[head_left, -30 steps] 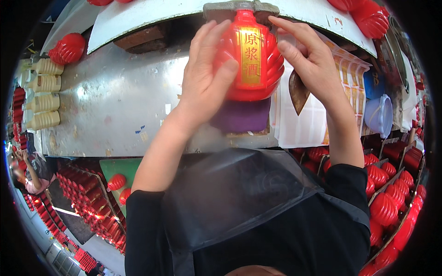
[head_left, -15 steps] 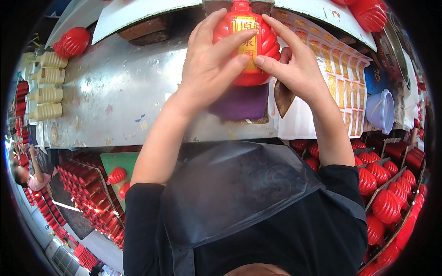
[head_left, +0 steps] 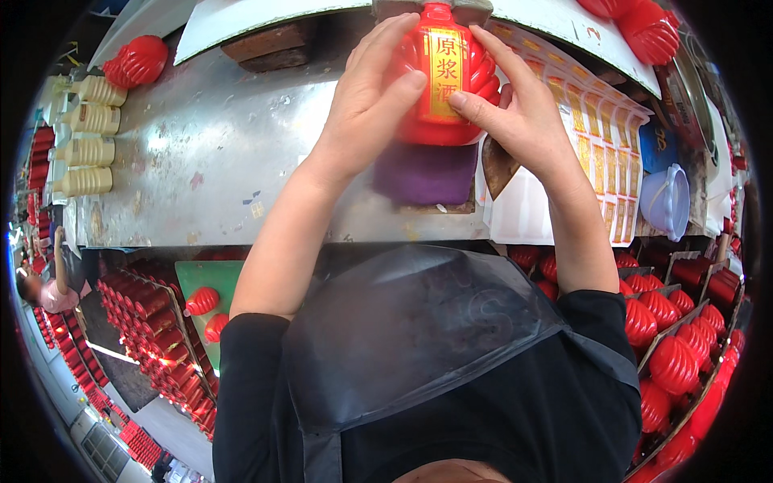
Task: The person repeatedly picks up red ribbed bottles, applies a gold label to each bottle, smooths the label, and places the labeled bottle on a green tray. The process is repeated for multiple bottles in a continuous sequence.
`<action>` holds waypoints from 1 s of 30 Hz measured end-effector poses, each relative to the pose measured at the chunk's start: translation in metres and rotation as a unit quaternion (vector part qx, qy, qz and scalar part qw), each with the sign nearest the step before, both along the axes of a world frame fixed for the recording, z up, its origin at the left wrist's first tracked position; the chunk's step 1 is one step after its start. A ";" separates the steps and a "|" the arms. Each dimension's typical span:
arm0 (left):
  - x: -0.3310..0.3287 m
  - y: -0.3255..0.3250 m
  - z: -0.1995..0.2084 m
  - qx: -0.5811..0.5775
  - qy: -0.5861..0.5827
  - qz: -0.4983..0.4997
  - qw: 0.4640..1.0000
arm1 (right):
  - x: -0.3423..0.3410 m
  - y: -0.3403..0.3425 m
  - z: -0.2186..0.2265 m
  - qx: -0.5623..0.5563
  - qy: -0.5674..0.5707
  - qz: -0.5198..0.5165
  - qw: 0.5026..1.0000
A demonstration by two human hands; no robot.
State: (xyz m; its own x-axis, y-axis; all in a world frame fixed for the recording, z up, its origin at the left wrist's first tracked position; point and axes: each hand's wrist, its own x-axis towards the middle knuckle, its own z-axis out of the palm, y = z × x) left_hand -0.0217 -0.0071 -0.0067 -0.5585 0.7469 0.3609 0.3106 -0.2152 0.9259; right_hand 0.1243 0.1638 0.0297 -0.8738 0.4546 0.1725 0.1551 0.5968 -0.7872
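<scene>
A glossy red ribbed bottle [head_left: 431,130] lies with its neck pointing away, at the top middle of the view. On its upper side is a yellow and gold label [head_left: 445,71] with red edges. My left hand [head_left: 366,97] clasps the bottle's left side, its thumb tip beside the label. My right hand [head_left: 527,113] grips the right side, with its thumb pressed on the label's lower right edge. A purple pad [head_left: 427,173] shows just below the bottle's base. Beside my right wrist is a brown, pointed piece [head_left: 499,171].
Sheets of gold labels [head_left: 600,153] lie right of my hands, near a lavender bucket [head_left: 667,201]. Cream bottles [head_left: 90,151] line the metal table's [head_left: 233,153] left end. Crates of red bottles [head_left: 676,362] stand below right; red stock fills racks [head_left: 153,338] below left, near another person [head_left: 60,290].
My left thumb has drawn back leftward off the label, uncovering more of it. The right thumb stays at the label's edge. The whole view has shifted slightly.
</scene>
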 end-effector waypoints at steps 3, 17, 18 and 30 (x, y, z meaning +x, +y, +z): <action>0.001 0.002 0.000 -0.013 0.013 0.014 1.000 | -0.001 -0.001 0.000 0.021 0.000 -0.003 1.000; 0.003 0.005 -0.002 -0.058 0.036 0.050 0.996 | 0.002 0.004 0.003 0.012 -0.028 0.019 0.999; 0.003 0.006 -0.003 -0.045 0.021 0.040 0.998 | 0.002 0.008 0.004 0.001 -0.040 0.032 0.999; 0.003 0.006 -0.001 -0.057 -0.033 0.033 0.997 | -0.027 0.035 0.016 -0.081 -0.028 0.073 0.994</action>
State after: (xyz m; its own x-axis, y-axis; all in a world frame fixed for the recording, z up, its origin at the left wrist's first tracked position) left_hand -0.0188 -0.0010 -0.0077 -0.6277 0.7417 0.2362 0.2574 -0.0886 0.9622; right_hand 0.0968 0.1990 0.0452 -0.9383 0.3410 0.0576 0.1222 0.4829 -0.8671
